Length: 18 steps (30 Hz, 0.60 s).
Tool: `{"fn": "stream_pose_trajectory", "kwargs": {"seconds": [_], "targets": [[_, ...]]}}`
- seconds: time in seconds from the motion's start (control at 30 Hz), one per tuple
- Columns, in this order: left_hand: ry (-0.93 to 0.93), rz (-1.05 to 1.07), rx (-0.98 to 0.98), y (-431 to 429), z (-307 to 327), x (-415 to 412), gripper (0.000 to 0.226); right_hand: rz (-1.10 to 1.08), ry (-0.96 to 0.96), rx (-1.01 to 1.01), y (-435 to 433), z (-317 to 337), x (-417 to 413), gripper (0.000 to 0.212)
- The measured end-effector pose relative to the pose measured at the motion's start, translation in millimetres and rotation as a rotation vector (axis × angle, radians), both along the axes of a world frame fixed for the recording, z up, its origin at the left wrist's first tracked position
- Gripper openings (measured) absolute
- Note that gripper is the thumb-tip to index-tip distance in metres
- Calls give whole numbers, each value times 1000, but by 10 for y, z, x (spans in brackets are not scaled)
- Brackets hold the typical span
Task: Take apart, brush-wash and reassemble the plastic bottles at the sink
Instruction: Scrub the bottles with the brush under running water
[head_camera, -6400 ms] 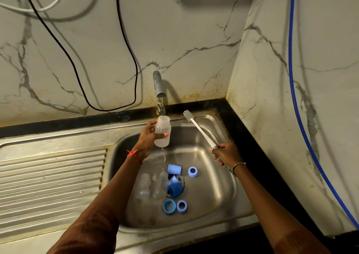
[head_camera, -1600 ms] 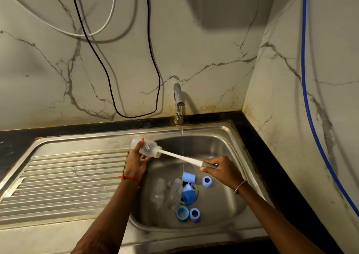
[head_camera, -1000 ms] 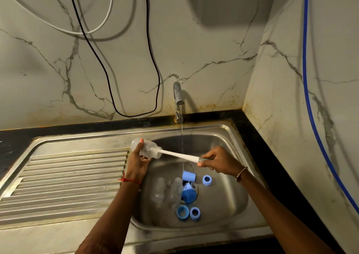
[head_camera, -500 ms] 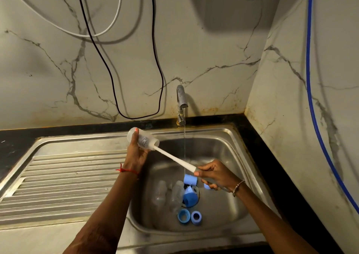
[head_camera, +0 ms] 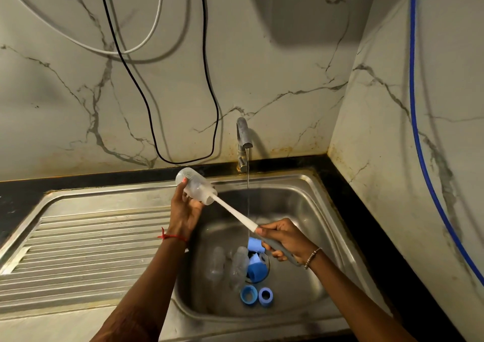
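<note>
Blue plastic collar rings (head_camera: 248, 295) and two clear bottles (head_camera: 238, 263) lie in the steel sink basin (head_camera: 301, 200). Above, the right hand (head_camera: 285, 239) clamps its fingers on a grey-handled white brush (head_camera: 233, 212), whose head is inside the clear plastic bottle (head_camera: 196, 186) gripped by the left hand (head_camera: 184, 208). This looks like the scrubbing step; next probably comes a rinse beneath the running metal tap (head_camera: 243, 137).

Head-worn wide camera looks down, close over the sink (head_camera: 288, 205).

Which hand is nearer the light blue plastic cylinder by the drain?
Right. The right hand is just right of the light blue plastic cylinder; the left hand, holding a clear plastic bottle, is up-left.
</note>
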<state>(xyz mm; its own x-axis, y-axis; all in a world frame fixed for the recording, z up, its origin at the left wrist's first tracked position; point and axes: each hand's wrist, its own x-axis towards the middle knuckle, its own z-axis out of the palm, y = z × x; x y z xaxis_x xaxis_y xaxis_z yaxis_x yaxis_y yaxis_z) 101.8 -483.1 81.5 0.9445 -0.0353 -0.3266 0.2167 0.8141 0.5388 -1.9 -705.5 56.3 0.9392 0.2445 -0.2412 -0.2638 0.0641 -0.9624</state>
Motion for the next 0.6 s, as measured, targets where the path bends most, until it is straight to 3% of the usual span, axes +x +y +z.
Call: {"fn": "stream_pose_trajectory", "kwargs": {"seconds": [0.23,0.27,0.37,0.4,0.53,0.6], "targets": [[-62,68,-15,111,13,83,36,54,-51,-53,-87,25,-40,31],[-73,83,-23,104,6,75,44,50,-62,-76,-108,20,-40,31],[-90,91,-57,78,-33,71,105,20,-103,-148,-142,25,-32,27],[-97,63,-53,73,-38,73,110,8,-121,-177,-150,32,-28,24],[-53,5,92,-7,12,110,53,-25,-161,-273,-145,90,-14,15],[-13,41,57,-53,-4,131,46,-52,-163,-270,-117,104,-2,18]]}}
